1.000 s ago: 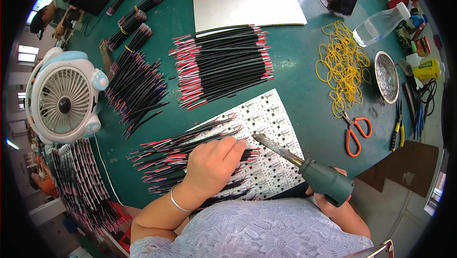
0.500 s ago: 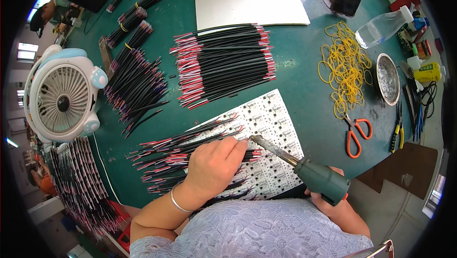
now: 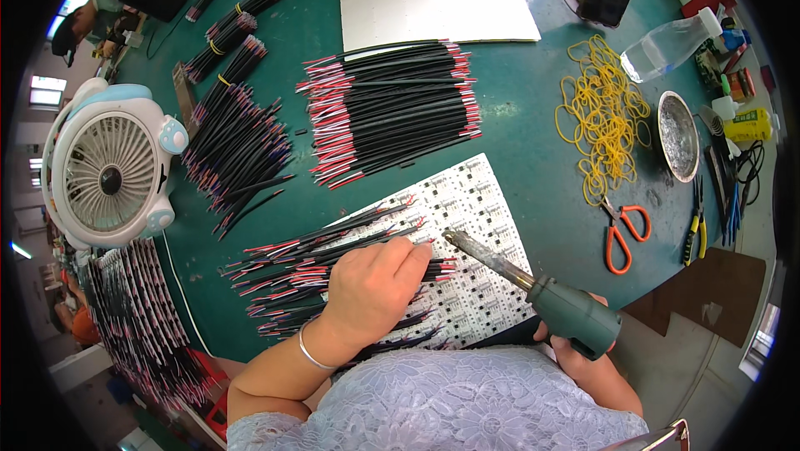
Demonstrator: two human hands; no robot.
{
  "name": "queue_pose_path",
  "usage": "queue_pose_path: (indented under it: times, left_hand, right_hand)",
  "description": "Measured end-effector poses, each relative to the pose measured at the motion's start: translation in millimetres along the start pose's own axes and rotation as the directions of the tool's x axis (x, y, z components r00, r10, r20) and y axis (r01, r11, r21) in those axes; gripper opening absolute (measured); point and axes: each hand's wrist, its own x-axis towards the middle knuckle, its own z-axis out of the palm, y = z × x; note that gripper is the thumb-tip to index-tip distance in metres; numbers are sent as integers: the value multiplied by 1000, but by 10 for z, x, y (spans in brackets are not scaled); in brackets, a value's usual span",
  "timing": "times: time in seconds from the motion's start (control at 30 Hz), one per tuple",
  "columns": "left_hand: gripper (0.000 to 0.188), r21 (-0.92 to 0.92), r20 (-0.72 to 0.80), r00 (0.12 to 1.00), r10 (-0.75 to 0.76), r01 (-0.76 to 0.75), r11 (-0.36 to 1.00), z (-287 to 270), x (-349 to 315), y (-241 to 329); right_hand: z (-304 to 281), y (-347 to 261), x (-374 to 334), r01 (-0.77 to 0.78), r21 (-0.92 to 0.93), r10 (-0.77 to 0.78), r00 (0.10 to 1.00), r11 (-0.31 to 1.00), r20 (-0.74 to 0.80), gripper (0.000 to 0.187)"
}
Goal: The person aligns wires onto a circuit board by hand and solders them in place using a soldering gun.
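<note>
My left hand, with a bracelet on its wrist, lies over a white panel of small circuit boards. Its thumb and forefinger are pinched on a black cable whose red wire end shows at the fingertips; most of this cable is hidden under the hand. Several black cables with red and white wire ends lie across the panel's left part. In my right hand is a dark green soldering iron, its handle partly hiding the fingers. The iron's metal tip hovers just right of my left fingertips, apart from them.
Beyond the panel lies a stack of black cables, with more cable bundles to its left. A fan stands at left. On the right are yellow rubber bands, a metal bowl, orange-handled cutters and a bottle.
The soldering iron has drawn back slightly to the right, and its tip has come away from my left fingertips. My left hand has stayed nearly in place.
</note>
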Motion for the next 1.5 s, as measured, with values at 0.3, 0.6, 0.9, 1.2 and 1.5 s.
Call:
queue_pose_path:
  times: [0.3, 0.6, 0.9, 1.2, 1.5]
  left_hand:
    - [23, -13, -57, 996, 65, -66, 998, 7, 20, -70]
    - [25, -76, -84, 996, 30, -36, 996, 22, 18, -90]
    - [26, -82, -89, 996, 32, -40, 996, 42, 10, -95]
    - [26, -108, -84, 996, 10, -19, 994, 37, 24, -109]
    - [25, -99, -83, 997, 9, -17, 995, 42, 35, -106]
  right_hand:
    - [51, 24, -42, -19, -37, 18, 999, 999, -34, 36]
    - [24, 31, 48, 104, -110, -108, 994, 988, -35, 34]
    - [60, 25, -11, -34, -61, 32, 999, 998, -39, 31]
    - [38, 46, 42, 77, -40, -78, 997, 996, -30, 40]
    - [71, 108, -85, -31, -74, 29, 999, 997, -28, 40]
